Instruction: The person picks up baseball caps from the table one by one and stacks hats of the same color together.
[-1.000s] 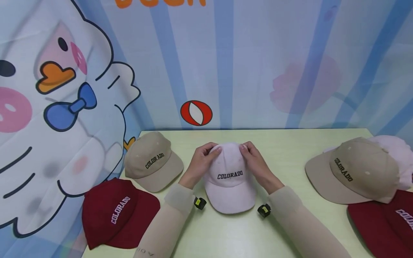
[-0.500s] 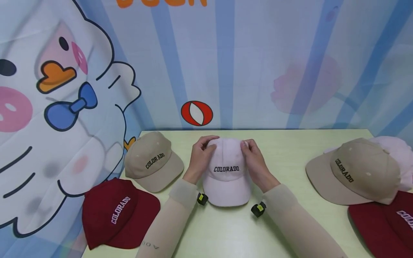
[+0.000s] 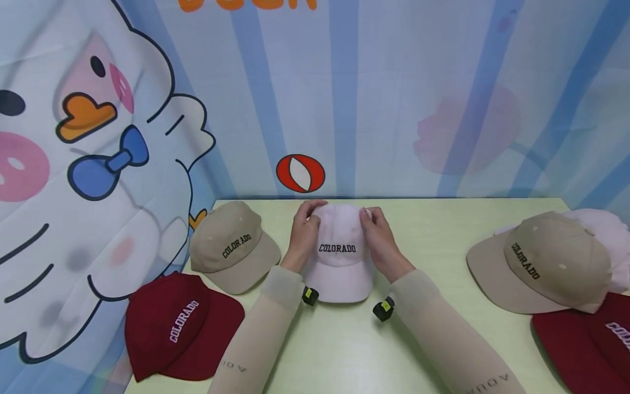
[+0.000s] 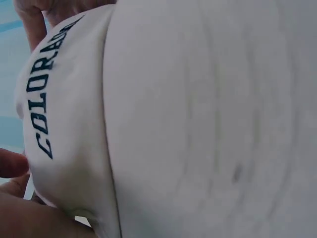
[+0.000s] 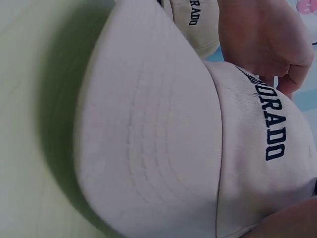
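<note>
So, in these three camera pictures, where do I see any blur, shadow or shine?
In the head view, the lettering on the middle pale cap reads clearly, and the table has a faint bright patch; in the left wrist view, the near brim looks soft; in the right wrist view, a dark shadow lies alongside the brim.

Held cap (image 3: 338,257) b/w my L hand (image 3: 302,236) & R hand (image 3: 384,241), twd rear of tbl (image 3: 339,350). On my L: back-L cap (image 3: 231,246), w/ front-L cap (image 3: 183,328) nearer me. On my R: mid-R cap (image 3: 551,262), far-R cap (image 3: 610,235) behind it, near-R cap (image 3: 583,339) in front. Backdrop (image 3: 384,109) behind tbl.
</note>
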The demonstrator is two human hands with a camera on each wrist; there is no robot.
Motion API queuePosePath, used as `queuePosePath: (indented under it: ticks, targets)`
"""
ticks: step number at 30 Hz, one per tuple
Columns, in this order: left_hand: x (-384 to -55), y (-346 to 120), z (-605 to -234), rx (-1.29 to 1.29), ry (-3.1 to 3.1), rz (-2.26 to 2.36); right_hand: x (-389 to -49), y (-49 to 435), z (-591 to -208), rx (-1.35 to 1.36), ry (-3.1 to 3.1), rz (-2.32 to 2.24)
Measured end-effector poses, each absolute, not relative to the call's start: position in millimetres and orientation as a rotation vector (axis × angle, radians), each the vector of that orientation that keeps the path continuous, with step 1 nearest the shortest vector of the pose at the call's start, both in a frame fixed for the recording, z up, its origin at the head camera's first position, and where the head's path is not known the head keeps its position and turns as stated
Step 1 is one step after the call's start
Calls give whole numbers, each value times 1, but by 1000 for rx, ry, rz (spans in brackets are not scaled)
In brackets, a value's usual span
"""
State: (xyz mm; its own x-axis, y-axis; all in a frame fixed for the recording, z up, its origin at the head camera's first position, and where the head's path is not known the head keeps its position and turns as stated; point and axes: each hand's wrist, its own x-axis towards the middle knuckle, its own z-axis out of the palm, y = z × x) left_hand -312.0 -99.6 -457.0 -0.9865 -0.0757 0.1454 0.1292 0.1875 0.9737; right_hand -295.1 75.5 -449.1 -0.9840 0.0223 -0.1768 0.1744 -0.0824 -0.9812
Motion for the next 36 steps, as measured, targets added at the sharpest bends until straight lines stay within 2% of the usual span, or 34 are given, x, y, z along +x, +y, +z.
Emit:
queuePosePath:
  ticks: [12,21,27,36]
  targets:
    - [-335,-99,-458,116,-2272,-1976,-322,67,-459,282,2037,-2203]
    - [-347,-103,-464,143,-2277,-2042,-336,63,-462,357,2049,-2178]
    - [-346,-106,-470,127,-2338,-2059,-338,63,-462,373,2059,-2190]
    - [-332,-106,-470,289,-2466,-1983,-342,63,-467,374,2068,-2179]
